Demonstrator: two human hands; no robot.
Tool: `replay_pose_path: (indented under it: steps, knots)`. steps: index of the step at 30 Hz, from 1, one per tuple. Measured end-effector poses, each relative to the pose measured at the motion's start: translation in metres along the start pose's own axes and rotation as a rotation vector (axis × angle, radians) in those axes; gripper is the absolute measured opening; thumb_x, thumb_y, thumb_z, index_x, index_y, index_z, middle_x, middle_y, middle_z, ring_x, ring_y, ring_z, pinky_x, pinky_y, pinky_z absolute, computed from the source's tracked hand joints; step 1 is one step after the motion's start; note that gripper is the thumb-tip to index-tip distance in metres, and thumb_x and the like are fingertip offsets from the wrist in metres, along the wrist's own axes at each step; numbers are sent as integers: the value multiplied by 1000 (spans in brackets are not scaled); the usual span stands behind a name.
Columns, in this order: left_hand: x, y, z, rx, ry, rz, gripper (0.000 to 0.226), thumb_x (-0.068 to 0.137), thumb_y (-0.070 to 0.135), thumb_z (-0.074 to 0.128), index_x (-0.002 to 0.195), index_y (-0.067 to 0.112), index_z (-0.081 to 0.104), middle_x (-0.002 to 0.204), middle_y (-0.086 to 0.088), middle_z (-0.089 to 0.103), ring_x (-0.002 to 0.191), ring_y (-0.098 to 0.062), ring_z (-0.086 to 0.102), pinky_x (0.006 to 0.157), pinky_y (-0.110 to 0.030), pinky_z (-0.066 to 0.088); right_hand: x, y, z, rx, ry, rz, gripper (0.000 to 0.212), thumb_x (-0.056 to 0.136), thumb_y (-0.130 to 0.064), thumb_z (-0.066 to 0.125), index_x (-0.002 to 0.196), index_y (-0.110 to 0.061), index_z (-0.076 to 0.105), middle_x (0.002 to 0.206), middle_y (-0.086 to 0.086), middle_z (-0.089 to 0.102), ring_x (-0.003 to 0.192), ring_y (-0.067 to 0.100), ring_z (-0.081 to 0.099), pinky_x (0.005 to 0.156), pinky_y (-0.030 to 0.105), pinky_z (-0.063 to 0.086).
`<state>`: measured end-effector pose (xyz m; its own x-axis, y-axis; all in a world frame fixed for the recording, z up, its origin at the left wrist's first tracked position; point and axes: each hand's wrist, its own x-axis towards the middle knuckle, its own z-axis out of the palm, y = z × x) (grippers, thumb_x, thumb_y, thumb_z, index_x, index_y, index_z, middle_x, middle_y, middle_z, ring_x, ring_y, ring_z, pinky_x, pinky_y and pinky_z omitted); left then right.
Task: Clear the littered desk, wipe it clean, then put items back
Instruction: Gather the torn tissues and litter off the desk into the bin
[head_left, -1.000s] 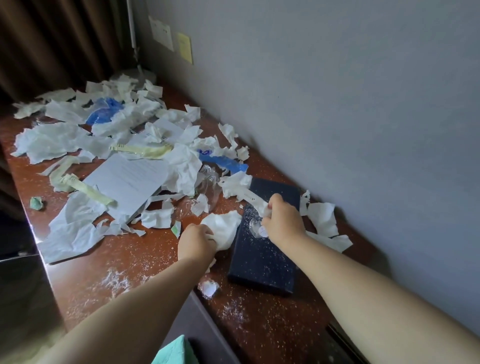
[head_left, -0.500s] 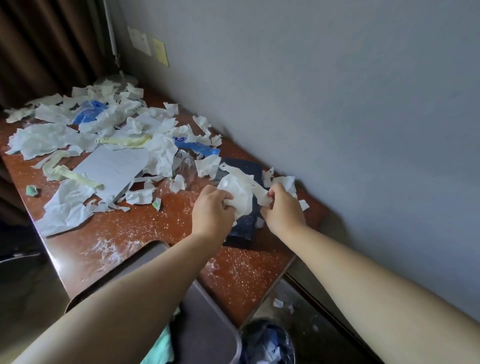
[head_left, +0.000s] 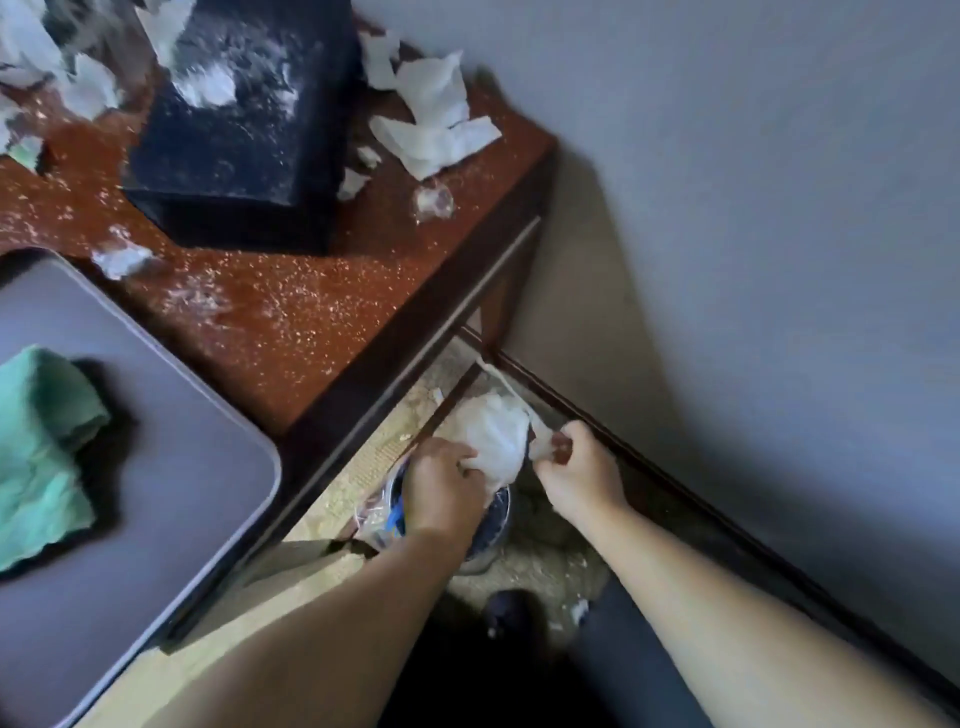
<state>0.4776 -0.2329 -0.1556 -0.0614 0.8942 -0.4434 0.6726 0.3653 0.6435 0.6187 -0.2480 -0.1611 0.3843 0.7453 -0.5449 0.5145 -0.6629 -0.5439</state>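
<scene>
Fig.: desk corner, viewed from beside it. 2 hands, i.e. left hand & right hand. 1 paper wad gripped btw. them. 1 bin under it. 1 desk. 1 dark box on top. By the wall, 3 large torn paper pcs; beside the box, 2 small scraps; near the front edge, 1 crumpled bit. Heap farther along: too blurred to count. 1 clear wrapper. 1 grey tray w/ 1 green cloth.
</scene>
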Motion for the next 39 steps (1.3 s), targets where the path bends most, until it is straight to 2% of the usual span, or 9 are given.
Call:
replay_pose_path:
  steps: [6, 10, 14, 17, 20, 24, 28, 31, 39]
  knots:
    - [57, -116, 90, 52, -1, -222, 21, 78, 1, 64, 98, 1, 73, 106, -17, 68, 102, -31, 62, 84, -30, 45, 52, 97, 118, 124, -276, 249, 14, 70, -25, 62, 72, -19, 49, 71, -3, 53, 74, 18, 52, 65, 25, 36]
    - [103, -162, 134, -61, 57, -365, 42, 87, -3, 49, 57, 26, 55, 59, 4, 53, 72, -11, 57, 51, -16, 39, 95, 130, 180, 295, -452, 508, 13, 82, -18, 57, 69, -18, 52, 73, 4, 55, 79, 21, 54, 72, 31, 47]
    - [122, -199, 159, -101, -151, -537, 25, 84, 20, 57, 60, 14, 56, 64, -1, 52, 77, -23, 54, 65, -27, 41, 118, 141, 211, 373, -556, 777, 15, 85, -23, 59, 86, -8, 55, 78, 8, 58, 72, 21, 57, 67, 27, 48]
    - [122, -201, 156, -250, -143, -587, 9, 85, 11, 62, 90, 10, 69, 89, -5, 61, 93, -26, 58, 84, -33, 47, 120, 141, 215, 395, -482, 718, 22, 84, -27, 62, 75, -8, 55, 66, 8, 53, 56, 18, 50, 57, 24, 41]
    - [112, -184, 137, -205, -85, -547, 11, 81, 11, 59, 77, 16, 68, 83, -5, 64, 85, -25, 59, 75, -31, 42, 109, 128, 196, 299, -424, 590, 24, 87, -27, 58, 67, -14, 52, 68, 3, 51, 55, 13, 47, 56, 23, 40]
    - [81, -121, 88, -111, -34, -393, 29, 87, 14, 53, 114, 16, 65, 116, -6, 64, 104, -27, 59, 81, -29, 42, 85, 86, 136, 109, -437, 431, 19, 88, -26, 54, 76, -13, 59, 68, -1, 53, 58, 9, 46, 61, 24, 41]
    - [51, -33, 18, -146, 41, -198, 24, 89, 9, 52, 106, 10, 69, 112, -7, 66, 98, -24, 60, 78, -25, 44, 56, 11, 55, 35, -308, 288, 30, 88, -28, 58, 109, -8, 63, 101, 6, 65, 87, 18, 59, 69, 23, 43]
    - [30, 38, -39, -209, 54, -132, 24, 89, 12, 51, 106, 13, 68, 101, -5, 66, 79, -16, 59, 66, -20, 40, 31, -58, -4, -21, -190, 126, 21, 87, -30, 57, 98, -14, 66, 96, 7, 66, 91, 24, 63, 70, 24, 43]
    - [8, 114, -195, -48, 275, 184, 27, 88, 15, 55, 113, 16, 66, 121, 0, 60, 110, -19, 56, 95, -27, 41, -35, -207, -73, -35, -149, -286, 12, 83, -32, 63, 86, -21, 63, 88, 0, 65, 88, 22, 61, 76, 30, 47]
